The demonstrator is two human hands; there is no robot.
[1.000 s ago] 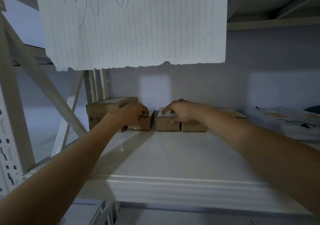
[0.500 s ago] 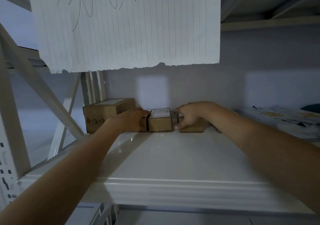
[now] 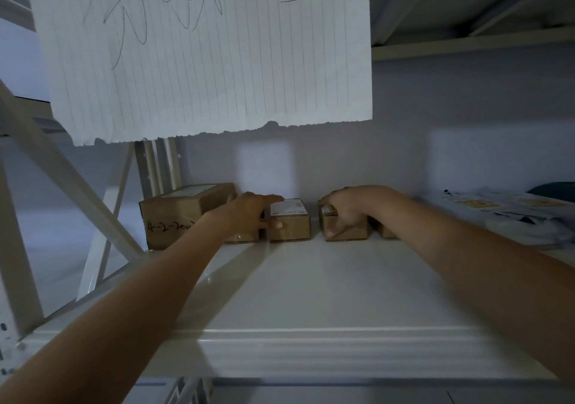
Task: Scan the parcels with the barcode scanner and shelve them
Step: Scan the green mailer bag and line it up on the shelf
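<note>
Parcels, small brown cardboard boxes, stand in a row at the back of the white shelf (image 3: 311,282), close to the wall; the left hand (image 3: 249,213) lies with loosely spread fingers against the left side and top of the middle parcel (image 3: 290,224), thumb on its front face, pressing rather than clasping; the right hand (image 3: 345,209) is cupped over the next parcel (image 3: 343,232), fingers curled down its front, so it grips that box from above; a narrow gap shows between the two boxes, and the step in hand looks like squaring them into line; it would go best by sliding each box flat along the shelf until the sides meet and the fronts run even, keeping the white labels upward and readable, with a light push so no box tips or rides over its neighbour; to the left a larger box (image 3: 183,213) with handwritten numbers sits at the end of the row, with another small box partly hidden behind the left wrist; to the right lie flat pale mailer bags (image 3: 510,213), which limit room that way; a sheet of lined paper (image 3: 202,52) hangs from above and hides the upper view; no barcode scanner is visible.
</note>
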